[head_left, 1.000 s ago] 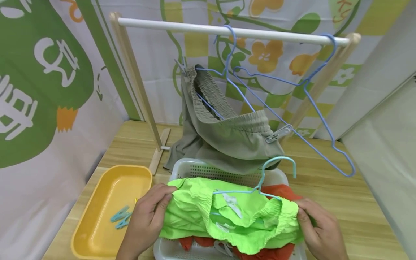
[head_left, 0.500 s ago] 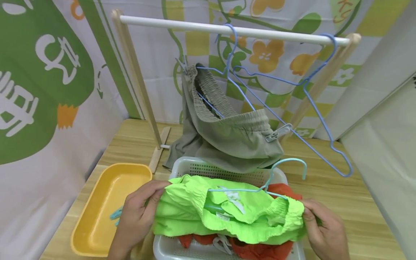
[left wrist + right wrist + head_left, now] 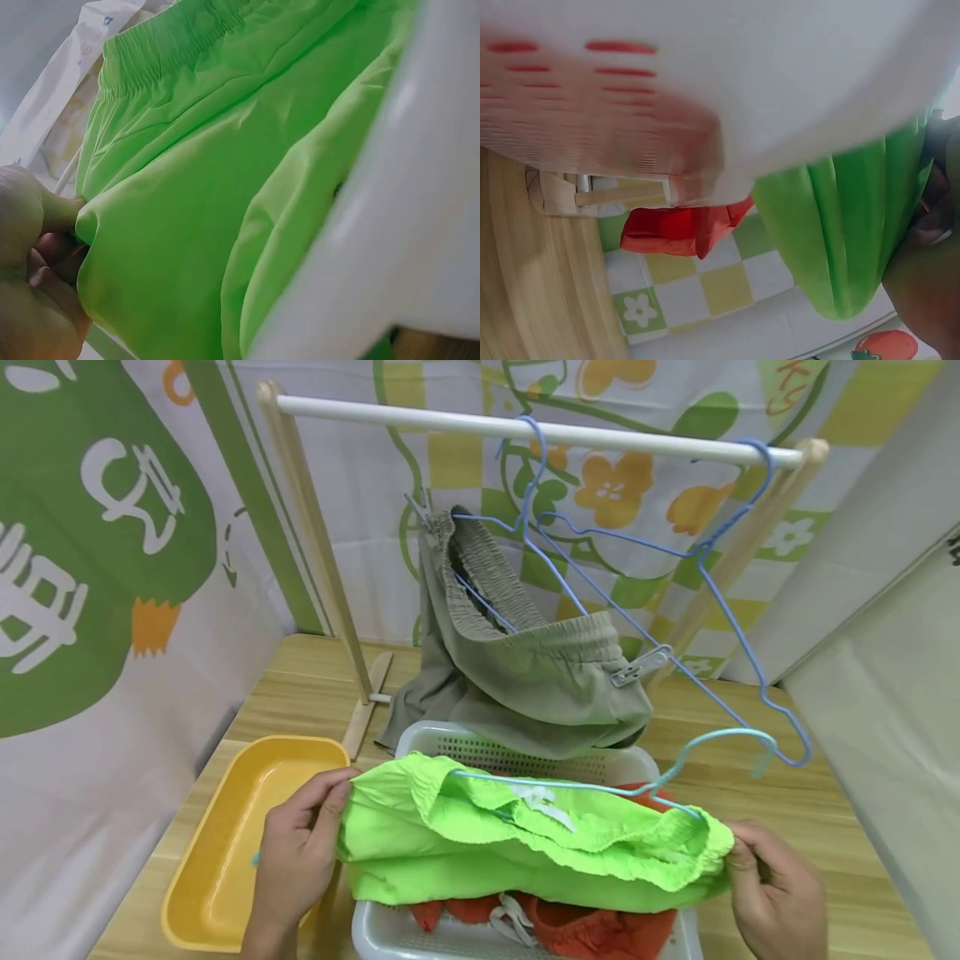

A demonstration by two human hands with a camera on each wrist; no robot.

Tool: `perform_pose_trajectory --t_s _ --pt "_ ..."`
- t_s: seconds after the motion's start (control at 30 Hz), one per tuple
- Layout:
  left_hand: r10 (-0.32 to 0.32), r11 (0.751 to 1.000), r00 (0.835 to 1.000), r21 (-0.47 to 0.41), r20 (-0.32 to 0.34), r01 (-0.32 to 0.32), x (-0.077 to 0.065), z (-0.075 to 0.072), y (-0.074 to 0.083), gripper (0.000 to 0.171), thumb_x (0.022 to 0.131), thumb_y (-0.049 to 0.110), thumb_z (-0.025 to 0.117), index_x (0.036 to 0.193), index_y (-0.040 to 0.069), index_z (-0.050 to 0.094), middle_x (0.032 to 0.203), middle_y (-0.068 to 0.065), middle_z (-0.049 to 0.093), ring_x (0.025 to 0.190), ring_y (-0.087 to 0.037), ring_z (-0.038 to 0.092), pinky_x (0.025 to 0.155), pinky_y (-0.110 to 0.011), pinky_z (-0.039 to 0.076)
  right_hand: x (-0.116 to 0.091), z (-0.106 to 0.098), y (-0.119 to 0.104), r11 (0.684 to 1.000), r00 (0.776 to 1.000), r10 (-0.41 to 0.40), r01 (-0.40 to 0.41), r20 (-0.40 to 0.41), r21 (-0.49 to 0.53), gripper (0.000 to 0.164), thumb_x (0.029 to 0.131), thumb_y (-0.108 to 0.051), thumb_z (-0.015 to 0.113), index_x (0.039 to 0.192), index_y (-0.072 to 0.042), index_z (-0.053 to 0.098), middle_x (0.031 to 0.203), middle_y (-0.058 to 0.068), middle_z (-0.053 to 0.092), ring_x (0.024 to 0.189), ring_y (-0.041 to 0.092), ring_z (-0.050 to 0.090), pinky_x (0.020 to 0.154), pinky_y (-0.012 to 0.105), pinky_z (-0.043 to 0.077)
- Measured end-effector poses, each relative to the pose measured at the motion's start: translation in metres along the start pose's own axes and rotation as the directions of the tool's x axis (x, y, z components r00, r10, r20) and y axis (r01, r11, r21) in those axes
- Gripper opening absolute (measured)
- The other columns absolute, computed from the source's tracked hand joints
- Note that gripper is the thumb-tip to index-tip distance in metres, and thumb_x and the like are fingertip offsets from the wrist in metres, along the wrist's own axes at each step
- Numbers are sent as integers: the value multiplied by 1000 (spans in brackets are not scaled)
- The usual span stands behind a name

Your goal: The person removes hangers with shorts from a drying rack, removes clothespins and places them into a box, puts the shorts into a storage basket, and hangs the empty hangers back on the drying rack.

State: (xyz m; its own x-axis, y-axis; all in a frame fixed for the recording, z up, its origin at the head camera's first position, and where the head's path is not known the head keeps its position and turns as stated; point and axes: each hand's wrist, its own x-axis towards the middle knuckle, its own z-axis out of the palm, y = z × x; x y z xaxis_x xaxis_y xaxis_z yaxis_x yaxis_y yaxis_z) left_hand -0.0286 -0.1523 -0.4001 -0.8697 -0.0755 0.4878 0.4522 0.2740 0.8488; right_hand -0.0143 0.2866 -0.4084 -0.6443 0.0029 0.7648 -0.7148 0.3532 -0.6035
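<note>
White characters stand on the green patch of the backdrop (image 3: 97, 552) at 9 o'clock; I cannot read them. A white label sits inside the waistband of the green shorts (image 3: 525, 843), too small to read.

The shorts are neon green, thin and crinkled, with a gathered elastic waistband. They are stretched flat with the long axis running from 9 o'clock to 3 o'clock, waistband toward 12 o'clock, held just above the white basket (image 3: 517, 747) at the near middle of the table (image 3: 787, 827). A light blue hanger (image 3: 697, 756) is threaded into the waistband, its hook pointing toward 2 o'clock.

The left hand (image 3: 296, 852) pinches the shorts' 9 o'clock end between thumb and curled fingers. The right hand (image 3: 776, 893) pinches the 3 o'clock end likewise.

Orange cloth (image 3: 600, 931) lies in the basket under the shorts. A yellow tray (image 3: 225, 843) lies at 8 o'clock, beside the basket. Grey shorts (image 3: 525, 668) hang clipped on a blue hanger (image 3: 540, 539) from the white rail (image 3: 420, 420) at 12 o'clock.
</note>
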Motion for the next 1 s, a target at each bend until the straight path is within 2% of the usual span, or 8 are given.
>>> perform_pose_trajectory --t_s 0.23,0.43,0.53,0.6,0.67,0.83,0.9,1.0 --pt "-129 987 986 -105 -106 118 -2 1 2 16 103 -8 54 107 -14 68 91 -11 73 76 -12 67 68 -23 57 0 -2 -2 1000 1000 19 -19 -21 2 17 98 12 58 88 25 61 94 1 72 82 3 66 76 10 50" --pt "-167 959 967 -261 -191 114 -1 3 2 17 104 -6 54 106 -20 65 90 -10 73 77 -13 67 69 -22 58 0 -4 2 1000 1000 2 -2 -24 17 15 98 13 59 90 26 62 95 6 73 85 5 67 77 10 51" --pt "-239 937 943 -310 -233 161 1 6 3 18 104 -3 56 106 -16 67 93 -12 73 81 -16 67 72 -23 58 1 -5 3 999 1000 -5 6 -23 33 15 97 13 59 91 26 63 94 9 74 85 6 68 77 11 51" --pt "-312 904 918 -373 -246 207 3 8 3 18 104 -1 57 106 -13 70 95 -13 73 86 -18 67 77 -24 58 1 -6 3 999 1000 -8 9 -19 47 16 97 12 60 90 26 63 94 10 74 85 7 68 77 11 52" --pt "-388 849 892 -466 -232 248 5 10 3 18 105 1 56 105 -9 72 96 -11 73 88 -18 66 79 -25 57 2 -6 2 997 1000 -11 12 -12 77 17 98 11 61 90 26 62 94 10 74 85 7 68 77 12 52" --pt "-448 701 882 -670 -148 244 8 10 0 22 106 -2 52 103 -3 74 94 -8 71 84 -14 66 75 -25 58 5 -7 -3 979 999 -23 29 -33 203 21 98 8 62 89 26 61 95 8 73 84 8 67 79 12 51" --pt "-451 675 884 -695 -125 246 9 9 -1 23 106 -2 52 102 -1 75 94 -7 71 83 -13 66 74 -24 57 6 -6 -5 964 998 -26 41 -59 262 20 97 9 62 89 28 60 96 9 73 85 10 67 80 13 52" --pt "-438 684 893 -684 -107 253 9 10 -2 23 106 -1 53 102 1 76 95 -6 70 85 -12 65 75 -23 57 8 -6 -5 970 997 -23 41 -77 241 20 97 9 64 89 28 61 97 8 74 85 9 68 80 13 52"
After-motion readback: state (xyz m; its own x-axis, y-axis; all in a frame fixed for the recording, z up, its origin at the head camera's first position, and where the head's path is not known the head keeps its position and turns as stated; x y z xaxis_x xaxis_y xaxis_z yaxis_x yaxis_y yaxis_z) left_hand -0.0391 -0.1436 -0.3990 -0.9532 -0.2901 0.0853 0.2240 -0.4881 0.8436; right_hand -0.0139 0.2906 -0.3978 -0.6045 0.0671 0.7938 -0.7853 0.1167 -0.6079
